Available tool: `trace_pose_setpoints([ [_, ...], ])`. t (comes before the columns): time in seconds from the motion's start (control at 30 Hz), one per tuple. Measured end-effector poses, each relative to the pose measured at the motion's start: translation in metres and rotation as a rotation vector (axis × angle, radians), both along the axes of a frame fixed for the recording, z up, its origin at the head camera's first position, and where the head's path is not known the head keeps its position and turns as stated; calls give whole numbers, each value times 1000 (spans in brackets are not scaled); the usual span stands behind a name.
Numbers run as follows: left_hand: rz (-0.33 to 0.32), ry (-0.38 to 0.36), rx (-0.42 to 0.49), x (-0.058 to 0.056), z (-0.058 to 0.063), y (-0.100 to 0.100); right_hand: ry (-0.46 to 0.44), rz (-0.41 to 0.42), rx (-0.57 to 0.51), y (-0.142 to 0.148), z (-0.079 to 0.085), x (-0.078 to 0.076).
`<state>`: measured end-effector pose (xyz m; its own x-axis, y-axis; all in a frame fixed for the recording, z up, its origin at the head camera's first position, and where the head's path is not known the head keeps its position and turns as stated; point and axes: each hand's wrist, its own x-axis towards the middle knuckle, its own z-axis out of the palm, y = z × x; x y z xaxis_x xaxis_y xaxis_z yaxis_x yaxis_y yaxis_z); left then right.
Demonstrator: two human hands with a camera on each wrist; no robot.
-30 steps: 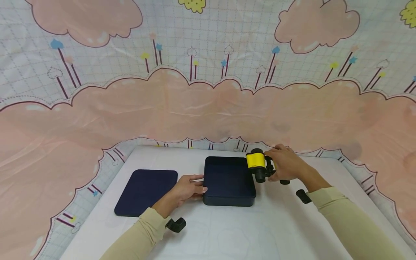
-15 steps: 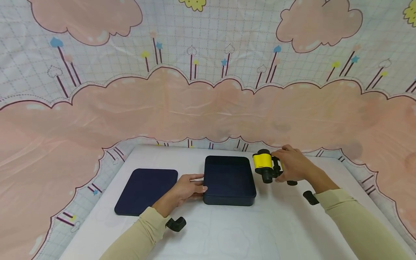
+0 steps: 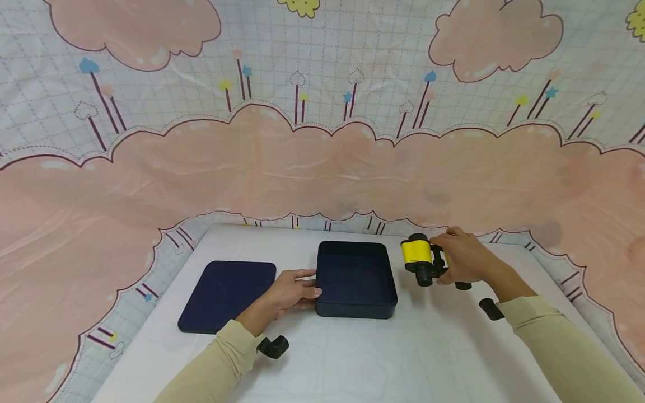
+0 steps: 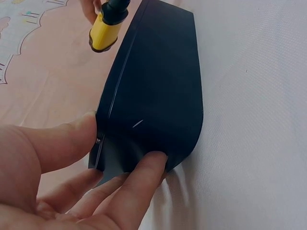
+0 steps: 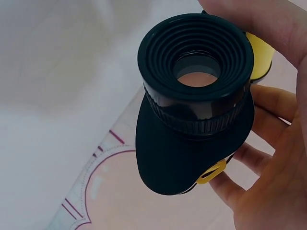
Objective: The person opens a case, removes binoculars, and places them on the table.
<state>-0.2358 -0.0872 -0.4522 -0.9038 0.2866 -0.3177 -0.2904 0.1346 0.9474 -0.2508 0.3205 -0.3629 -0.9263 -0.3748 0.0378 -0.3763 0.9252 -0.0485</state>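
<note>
My left hand (image 3: 288, 294) rests against the left side of an open dark navy box (image 3: 355, 311). Its fingers lie fairly straight on the outer wall, and the thumb touches the rim in the left wrist view. Yellow and black binoculars (image 3: 417, 251) are held by my right hand (image 3: 466, 256), right of the box and apart from it. The right wrist view has one black eyepiece (image 5: 197, 103) close up, with the fingers curled round the body behind it. They appear raised over the table, with a shadow below. A flat navy lid (image 3: 227, 296) lies left of the box.
Everything sits on a white table (image 3: 353, 366), backed by a printed pink and white cloth (image 3: 322, 168). Black wrist-worn devices (image 3: 273, 347) show beneath the sleeves. My left forearm passes close to the lid's near right corner.
My right hand has carried the binoculars to the right, from the box's right edge to a gap away from it. The left hand, box and lid stay put.
</note>
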Motion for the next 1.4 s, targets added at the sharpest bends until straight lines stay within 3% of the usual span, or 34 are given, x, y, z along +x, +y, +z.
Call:
trace_pose_setpoints([
  [0.9,8,3,-9,2,1,0,-23,-53,9,35,-7,13],
  [1.4,21,-11,-8,-1,1,3,-44,-57,-13,50,-23,4],
])
